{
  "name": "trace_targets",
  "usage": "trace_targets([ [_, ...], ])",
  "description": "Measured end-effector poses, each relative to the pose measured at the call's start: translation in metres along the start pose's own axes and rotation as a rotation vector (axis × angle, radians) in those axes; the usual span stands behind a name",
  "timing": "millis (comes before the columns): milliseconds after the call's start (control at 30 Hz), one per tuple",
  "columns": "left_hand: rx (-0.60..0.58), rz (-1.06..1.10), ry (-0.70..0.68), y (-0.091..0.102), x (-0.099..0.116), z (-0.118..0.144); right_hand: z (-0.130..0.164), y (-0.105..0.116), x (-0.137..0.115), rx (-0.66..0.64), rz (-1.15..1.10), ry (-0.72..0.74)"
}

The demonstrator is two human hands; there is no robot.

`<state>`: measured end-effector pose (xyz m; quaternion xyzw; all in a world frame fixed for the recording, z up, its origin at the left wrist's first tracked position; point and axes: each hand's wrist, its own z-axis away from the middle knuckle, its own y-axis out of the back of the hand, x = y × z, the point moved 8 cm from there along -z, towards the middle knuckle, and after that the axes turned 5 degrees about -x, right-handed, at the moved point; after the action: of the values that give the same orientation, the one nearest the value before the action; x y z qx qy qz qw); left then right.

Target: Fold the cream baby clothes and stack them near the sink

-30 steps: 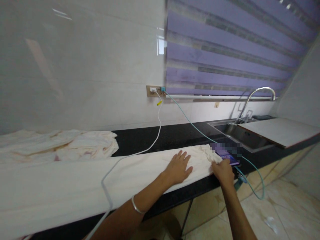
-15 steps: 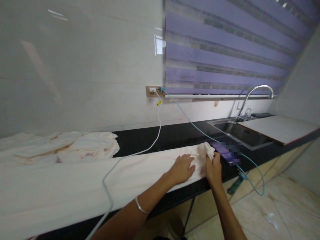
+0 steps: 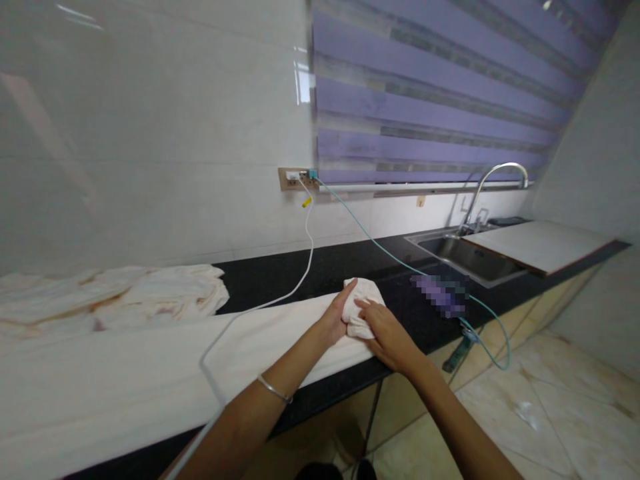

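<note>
A long strip of white cloth (image 3: 165,373) lies flat along the black counter. Its right end is folded over into a thick bunch, gripped from both sides. My left hand (image 3: 334,319), with a silver bangle on the wrist, is closed on the far left side of this bunch, thumb on top. My right hand (image 3: 387,330) closes on its right side, fingers pressing over the top. The right hand's lower fingers are hidden behind the fold. A white cord (image 3: 273,307) runs across the cloth.
Stained white fabric (image 3: 125,297) lies crumpled behind the strip. A blurred phone (image 3: 440,295) with a teal cable (image 3: 370,233) rests to the right. Beyond are the sink (image 3: 475,259), a tap (image 3: 473,200) and a white board (image 3: 545,241). A wall socket (image 3: 295,179) holds both plugs.
The cloth's right end has been folded back to the left, away from the phone. Both hands have moved left with it, and my left hand has gone from lying flat to gripping.
</note>
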<state>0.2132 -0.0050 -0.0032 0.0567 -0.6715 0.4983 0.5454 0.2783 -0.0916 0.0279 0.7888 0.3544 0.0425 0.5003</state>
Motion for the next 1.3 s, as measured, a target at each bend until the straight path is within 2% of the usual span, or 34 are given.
trace_targets([
  [133, 0.11, -0.084, -0.152, 0.016, 0.005, 0.0, 0.001, 0.003, -0.012, -0.043, 0.006, 0.08],
  [200, 0.126, -0.104, -0.206, 0.018, 0.008, 0.001, 0.003, 0.009, -0.014, 0.0, -0.021, 0.083],
  [267, 0.132, -0.112, -0.219, 0.017, 0.011, 0.002, 0.006, 0.016, -0.005, 0.103, -0.065, 0.011],
  [333, 0.137, -0.106, -0.211, 0.016, 0.015, 0.002, 0.012, 0.026, 0.019, 0.293, -0.112, -0.178],
  [400, 0.145, -0.092, -0.202, 0.016, 0.019, 0.003, 0.026, 0.034, 0.051, 0.494, -0.149, -0.46],
  [467, 0.151, -0.082, -0.196, 0.017, 0.022, 0.003, 0.039, 0.034, 0.077, 0.595, -0.159, -0.698],
  [500, 0.156, -0.08, -0.196, 0.017, 0.023, 0.004, 0.042, 0.033, 0.085, 0.602, -0.154, -0.759],
  [733, 0.145, -0.109, -0.171, 0.014, 0.029, 0.007, 0.045, 0.032, 0.1, 0.598, -0.078, -0.791],
  [900, 0.153, -0.138, -0.111, 0.021, 0.04, 0.029, 0.036, 0.027, 0.097, 0.485, 0.022, -0.798],
  [1133, 0.276, -0.193, -0.07, 0.054, 0.064, 0.084, 0.029, 0.017, 0.094, 0.337, 0.198, -0.814],
  [1300, 0.333, -0.185, -0.035, 0.083, 0.06, 0.111, 0.028, 0.009, 0.093, 0.261, 0.259, -0.804],
])
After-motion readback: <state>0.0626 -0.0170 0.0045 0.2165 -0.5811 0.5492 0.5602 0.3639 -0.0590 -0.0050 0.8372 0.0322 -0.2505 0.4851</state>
